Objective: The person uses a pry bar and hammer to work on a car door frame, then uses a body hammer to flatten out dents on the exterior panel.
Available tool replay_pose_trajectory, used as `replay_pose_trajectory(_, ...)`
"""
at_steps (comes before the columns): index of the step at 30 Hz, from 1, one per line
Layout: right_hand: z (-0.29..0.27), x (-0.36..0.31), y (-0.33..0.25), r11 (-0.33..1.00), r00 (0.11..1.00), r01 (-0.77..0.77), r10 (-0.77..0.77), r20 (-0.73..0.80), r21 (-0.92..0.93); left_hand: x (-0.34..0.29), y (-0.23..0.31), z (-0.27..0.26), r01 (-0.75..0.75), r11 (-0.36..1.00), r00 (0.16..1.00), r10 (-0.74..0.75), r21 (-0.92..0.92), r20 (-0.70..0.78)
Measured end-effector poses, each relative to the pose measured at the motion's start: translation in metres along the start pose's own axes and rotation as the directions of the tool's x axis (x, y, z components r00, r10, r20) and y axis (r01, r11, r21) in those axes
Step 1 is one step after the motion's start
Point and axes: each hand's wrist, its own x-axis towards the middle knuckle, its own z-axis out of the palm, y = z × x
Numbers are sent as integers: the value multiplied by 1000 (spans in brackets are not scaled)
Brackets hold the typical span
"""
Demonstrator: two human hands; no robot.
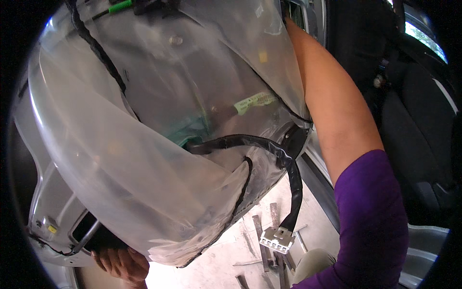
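Milky, translucent plastic sheeting (139, 188) hangs in loose folds over a silver-grey metal vehicle door (53, 192), between the person's two arms. From where I stand, the bare left hand (122, 265) is at the door's lower left, just beside the bottom of the sheeting, its fingers curled near a dark opening (108, 238); whether they grip the edge, I can't tell. Across from it, the bare right forearm (337, 96) rises along the sheeting's right side and disappears at the top beside the door, so the right hand is hidden and its hold can't be judged. A black, rope-like bead (248, 180) trims the sheeting's lower right edge. Out of the sheeting's middle comes a black-wrapped wiring harness (296, 192), arching over and hanging down to a white, multi-slot plastic connector (277, 240). Behind the plastic, a pale green label (255, 102) shows. Below, flat metal bars (263, 250) lie scattered on a pale floor (211, 262). A purple sleeve (370, 207) covers the right elbow, near a black fabric seat (423, 135).
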Motion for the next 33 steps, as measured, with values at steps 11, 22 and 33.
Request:
replay_pose_trajectory(11, 1, 15, 5, 996, 999, -48, 46, -23, -71, 2, 1, -3, 0, 1000, 1000, 0, 7, 18)
replay_pose_trajectory(22, 4, 2, 14, 995, 996, -59, 64, 58, -77, -5, -15, 1, -148, 986, 985, 141, -75, -99)
replay_pose_trajectory(33, -45, -183, -29, 940, 799, -150, -68, 598, 307, 5, -5, -1, -75, 988, 997, 73, 136, 15)
